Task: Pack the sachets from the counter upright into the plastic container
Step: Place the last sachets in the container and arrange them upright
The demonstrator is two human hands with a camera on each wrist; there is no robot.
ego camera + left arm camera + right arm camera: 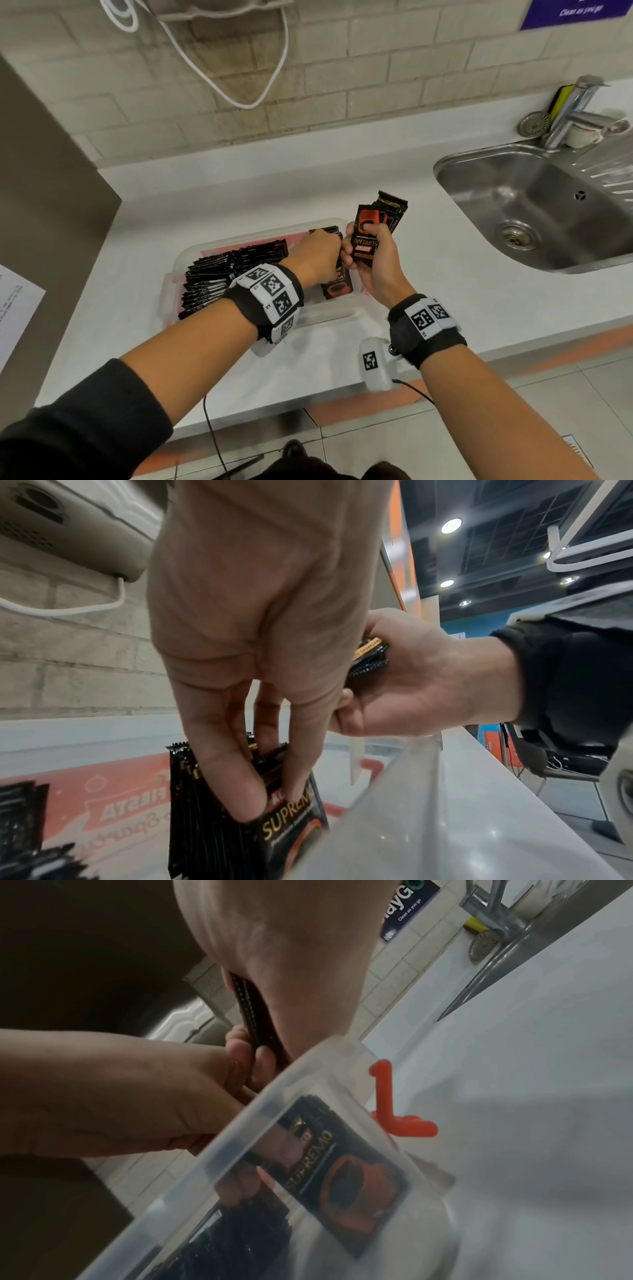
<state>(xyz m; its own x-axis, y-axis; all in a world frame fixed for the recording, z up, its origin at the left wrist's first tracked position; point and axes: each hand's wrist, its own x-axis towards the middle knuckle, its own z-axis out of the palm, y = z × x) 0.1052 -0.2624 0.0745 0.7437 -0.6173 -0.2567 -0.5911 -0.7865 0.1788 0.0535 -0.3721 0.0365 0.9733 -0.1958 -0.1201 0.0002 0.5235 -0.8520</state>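
A clear plastic container (173, 294) sits on the white counter (428, 274). Rows of black sachets (222, 277) fill its left part, leaning. My left hand (318, 253) reaches down into the right part. In the left wrist view its fingers (222, 777) pinch a standing stack of sachets (212, 831), with a "SUPREMO" sachet (342, 1177) at the front against the container wall (274, 1096). My right hand (373, 263) hovers just right of the left, above the container's right end. It grips a small bundle of sachets (371, 228) fanned upward.
A steel sink (534, 212) with a tap (575, 109) lies to the right. A dark panel (51, 205) stands at the left, with a paper sheet (17, 308) below it. A white cable (239, 99) hangs on the tiled wall. The counter's front edge is close below my wrists.
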